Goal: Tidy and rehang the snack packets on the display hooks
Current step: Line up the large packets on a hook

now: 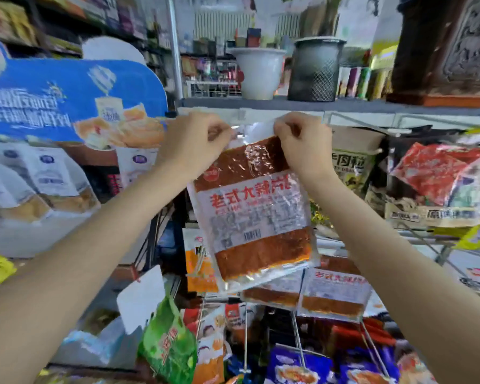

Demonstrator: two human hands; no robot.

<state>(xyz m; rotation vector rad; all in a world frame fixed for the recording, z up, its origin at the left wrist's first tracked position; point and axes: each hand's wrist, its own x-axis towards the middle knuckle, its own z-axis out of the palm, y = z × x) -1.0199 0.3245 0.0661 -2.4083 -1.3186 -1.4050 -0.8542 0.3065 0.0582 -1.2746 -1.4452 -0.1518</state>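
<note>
While both arms are reaching up toward the underside of the grey shelf [344, 105], the left hand [194, 139] and the right hand [302, 142] are each pinching a top corner of a clear spicy-strip packet [252, 214], fingers curled tight on the plastic header. That packet is hanging tilted between the two hands, its lower edge swinging toward the right, with red lettering on a white label and reddish-brown sheets showing above and below it. Its top edge is sitting just under the shelf front; whether it is touching a hook I cannot tell. Two more packets of the same snack [308, 297] are hanging lower on wire display hooks [298, 339], just behind the held one's bottom corner. A green snack bag [166, 347] is dangling at lower left, near a blank white price tag [142, 297]. On the shelf, a white plastic pot [257, 73] and a dark mesh bin [315, 70] are standing side by side. A blue cardboard display [67, 101] is filling the left.
</note>
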